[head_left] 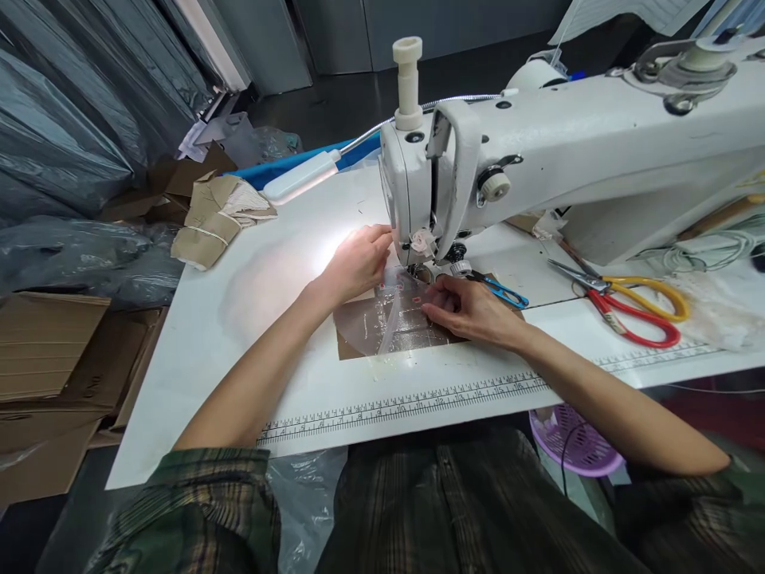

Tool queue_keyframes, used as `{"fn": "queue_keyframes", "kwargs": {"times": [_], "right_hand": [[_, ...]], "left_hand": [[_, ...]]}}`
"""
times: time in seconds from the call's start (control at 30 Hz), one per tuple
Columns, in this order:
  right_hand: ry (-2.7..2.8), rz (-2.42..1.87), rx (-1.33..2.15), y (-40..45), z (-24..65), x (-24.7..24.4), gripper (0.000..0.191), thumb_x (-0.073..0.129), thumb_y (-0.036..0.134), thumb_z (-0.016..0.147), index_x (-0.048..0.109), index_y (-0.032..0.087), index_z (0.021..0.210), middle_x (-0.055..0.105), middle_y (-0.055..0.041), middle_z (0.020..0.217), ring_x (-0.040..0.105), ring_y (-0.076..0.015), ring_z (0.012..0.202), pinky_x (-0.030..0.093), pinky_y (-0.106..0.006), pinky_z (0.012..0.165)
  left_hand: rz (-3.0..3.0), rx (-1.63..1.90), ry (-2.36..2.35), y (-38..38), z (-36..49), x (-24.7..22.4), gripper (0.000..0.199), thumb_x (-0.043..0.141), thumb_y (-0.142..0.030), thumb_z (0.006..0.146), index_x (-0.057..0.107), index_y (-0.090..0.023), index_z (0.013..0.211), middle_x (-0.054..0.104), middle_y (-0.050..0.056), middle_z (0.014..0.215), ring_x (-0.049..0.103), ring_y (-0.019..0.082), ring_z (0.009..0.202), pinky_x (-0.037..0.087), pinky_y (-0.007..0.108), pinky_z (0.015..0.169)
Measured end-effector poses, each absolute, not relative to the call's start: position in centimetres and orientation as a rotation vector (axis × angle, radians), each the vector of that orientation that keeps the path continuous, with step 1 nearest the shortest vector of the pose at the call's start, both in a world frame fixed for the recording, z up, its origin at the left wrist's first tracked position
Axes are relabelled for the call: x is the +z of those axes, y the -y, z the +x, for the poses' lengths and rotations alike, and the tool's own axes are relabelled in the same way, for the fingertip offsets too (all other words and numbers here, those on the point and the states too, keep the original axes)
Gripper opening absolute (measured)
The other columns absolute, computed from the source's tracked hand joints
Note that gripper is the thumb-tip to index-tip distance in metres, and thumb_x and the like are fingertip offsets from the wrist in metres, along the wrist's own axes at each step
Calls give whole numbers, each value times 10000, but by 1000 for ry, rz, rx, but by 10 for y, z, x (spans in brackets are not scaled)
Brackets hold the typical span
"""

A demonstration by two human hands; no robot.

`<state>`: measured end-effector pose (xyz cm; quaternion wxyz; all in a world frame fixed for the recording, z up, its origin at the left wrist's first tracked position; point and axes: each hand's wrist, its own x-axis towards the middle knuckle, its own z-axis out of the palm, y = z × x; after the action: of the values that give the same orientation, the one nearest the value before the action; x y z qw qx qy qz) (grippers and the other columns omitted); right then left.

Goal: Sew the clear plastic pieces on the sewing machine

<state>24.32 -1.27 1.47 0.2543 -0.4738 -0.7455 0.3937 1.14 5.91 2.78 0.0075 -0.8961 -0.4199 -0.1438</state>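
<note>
A white sewing machine [538,151] stands on the white table. Beneath its needle area lies a thin translucent sheet [382,323], over a brown patch taped to the tabletop. My left hand [360,259] is at the left of the machine's head, fingers bent and close together near the sheet's far edge; whether they pinch anything is hidden. On the right of the needle, my right hand [463,307] has its thumb and fingers curled together at the sheet's right side. Blue thread snips [506,292] lie just beyond my right hand.
Red- and yellow-handled scissors [642,307] lie on the right. A lit lamp [302,177] hangs left of the machine's head. A tied fabric bundle [209,223] rests at the table's left edge. A ruler strip [418,409] runs along the front; a purple basket [577,442] is below.
</note>
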Motion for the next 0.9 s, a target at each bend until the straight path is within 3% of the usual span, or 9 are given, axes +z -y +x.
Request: {"fn": "queue_keyframes", "kwargs": {"times": [0.1,0.27,0.4,0.5,0.67,0.8,0.9], "right_hand": [[2040,-1296,994,19,243,14,184,646,346,840,593,186,915,624,-7,743,542,-137,646,417,-281,609],[2168,-1340,605,34,230,8,95,563,229,861,635,187,905,674,-45,832,574,-166,686,403,-299,626],[2370,-1242,461,38,221,3,163,541,187,865,687,159,931,704,-104,972,627,-201,808,426,-300,653],[2437,-1082,583,30,226,8,187,544,180,869,712,161,949,710,-111,1020,643,-203,887,457,-299,723],[2321,-1134,962,3,248,25,244,576,298,891,729,166,1028,704,-28,781,599,-140,661,437,-258,629],[2294,-1354,896,-8,254,26,266,531,299,920,745,166,1006,640,3,640,535,-125,563,380,-255,565],[2318,-1257,724,-6,250,14,277,520,267,927,746,180,1061,668,-17,727,564,-136,621,412,-267,622]], "left_hand": [[-2677,-670,1265,-31,3,33,256,431,-110,919,652,-175,1031,686,101,1050,644,247,967,532,383,790],[-2583,-982,966,14,7,24,212,548,-145,889,588,-174,1095,694,87,1072,667,212,953,577,348,745],[-2796,-885,726,30,19,11,295,565,-179,891,527,-189,1183,664,113,1226,657,244,1081,584,410,843],[-2934,-762,916,29,20,3,285,561,-246,912,540,-147,1178,671,153,1206,652,275,1077,570,451,868],[-2907,-813,1188,24,13,-5,184,554,-305,957,642,-154,1014,691,123,1169,668,241,1006,552,426,838],[-2889,-918,1205,26,13,-5,190,534,-280,988,690,-171,974,695,99,1168,677,205,1011,539,383,819],[-2840,-910,1142,26,14,-1,186,562,-285,985,713,-182,952,707,89,1110,685,193,934,513,373,785]]}}
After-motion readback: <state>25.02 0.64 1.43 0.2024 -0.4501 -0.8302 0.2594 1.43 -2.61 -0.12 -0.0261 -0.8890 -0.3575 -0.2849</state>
